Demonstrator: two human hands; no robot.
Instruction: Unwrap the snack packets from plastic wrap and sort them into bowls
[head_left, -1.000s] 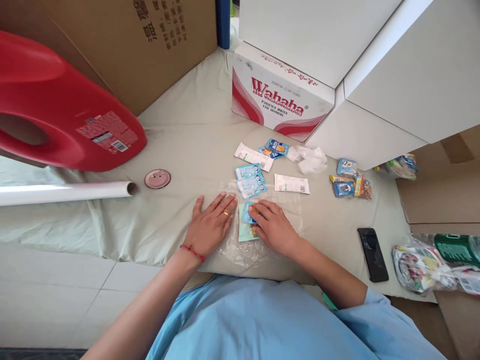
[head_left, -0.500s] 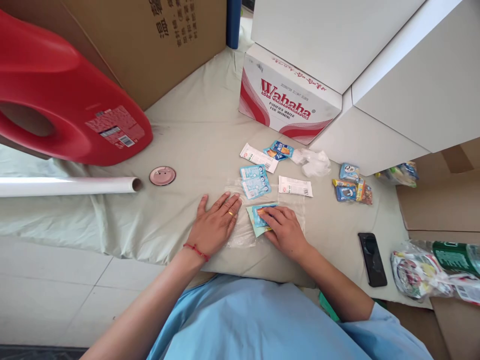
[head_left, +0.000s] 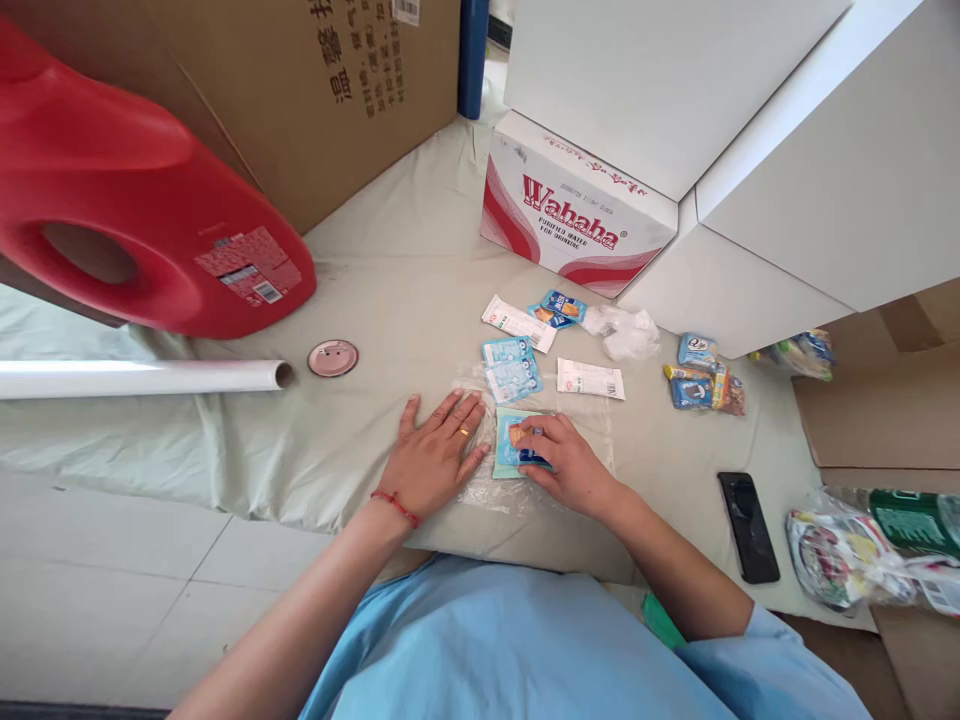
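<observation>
My left hand lies flat with spread fingers at the left edge of a clear plastic bag on the cloth-covered surface. My right hand has its fingers and thumb closed on a blue snack packet. Under that packet, a pale green packet shows at the edges; both are over the clear bag. Just beyond my hands lie two light blue packets side by side. A white sachet rests to their right, and another white sachet is farther back.
Two darker blue packets and a crumpled clear wrapper lie before the Wahaha box. Small snack packs and a black phone are at right. A pink round badge, white tube and red jug stand left.
My right hand has shifted the blue packet and pale green packet slightly, so they lie straighter and lined up. My left thumb has moved outward, away from its fingers. The view has tilted slightly.
</observation>
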